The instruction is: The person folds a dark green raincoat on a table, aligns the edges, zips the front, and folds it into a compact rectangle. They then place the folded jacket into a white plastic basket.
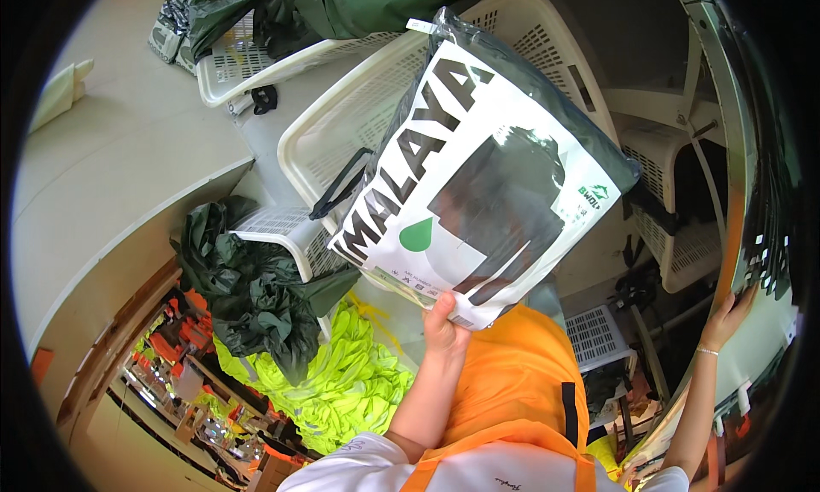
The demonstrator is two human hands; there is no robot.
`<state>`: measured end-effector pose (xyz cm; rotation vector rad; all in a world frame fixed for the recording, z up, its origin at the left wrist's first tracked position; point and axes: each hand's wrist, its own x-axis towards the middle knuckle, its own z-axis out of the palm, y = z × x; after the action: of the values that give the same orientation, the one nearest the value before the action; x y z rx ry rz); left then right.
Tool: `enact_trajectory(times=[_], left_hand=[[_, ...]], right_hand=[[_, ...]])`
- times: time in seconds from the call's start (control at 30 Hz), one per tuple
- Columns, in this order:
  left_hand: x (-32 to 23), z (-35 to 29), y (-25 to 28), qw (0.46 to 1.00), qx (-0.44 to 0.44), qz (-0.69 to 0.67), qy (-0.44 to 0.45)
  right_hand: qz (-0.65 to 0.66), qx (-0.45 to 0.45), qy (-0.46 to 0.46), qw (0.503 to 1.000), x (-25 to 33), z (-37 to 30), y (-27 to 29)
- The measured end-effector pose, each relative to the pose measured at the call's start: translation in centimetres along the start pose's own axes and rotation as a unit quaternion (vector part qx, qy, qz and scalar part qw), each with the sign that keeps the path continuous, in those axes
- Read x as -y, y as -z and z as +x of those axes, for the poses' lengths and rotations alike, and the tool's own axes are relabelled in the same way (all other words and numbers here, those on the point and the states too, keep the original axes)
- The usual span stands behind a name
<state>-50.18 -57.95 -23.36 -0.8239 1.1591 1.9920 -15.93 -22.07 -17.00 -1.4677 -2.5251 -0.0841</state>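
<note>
A large clear plastic garment bag (521, 193) with a printed white front and dark folded fabric showing at its edges is held up in front of me. My left hand (446, 325) grips its lower corner, thumb on the front face and the other fingers hidden behind. A black strap loop (342, 184) sticks out at the bag's left side. Far to the right, my right hand (726, 321) reaches to the edge of a pale work surface with fingers stretched out. Just above those fingers lies a row of thin black pieces (769, 227) with small white tags.
Behind the bag stands a white plastic basket (299, 137); another basket (218, 86) at the upper left bears dark green fabric. Crumpled dark green fabric (256, 278) and bright yellow garments (342, 381) lie at the lower left. More baskets (598, 334) stand at the right.
</note>
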Motion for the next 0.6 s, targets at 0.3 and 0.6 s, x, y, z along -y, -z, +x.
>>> enact_trajectory(times=[0.3,0.6], left_hand=[[-0.8,-0.8,-0.7,0.997,0.053,-0.012,0.046],[-1.8,-0.8,-5.5,1.000,-0.007,-0.008,0.007]], right_hand=[[-0.001,0.007,0.007,1.000,0.6,0.2,0.3],[0.018,-0.013,0.006,1.000,1.2,0.6,0.1]])
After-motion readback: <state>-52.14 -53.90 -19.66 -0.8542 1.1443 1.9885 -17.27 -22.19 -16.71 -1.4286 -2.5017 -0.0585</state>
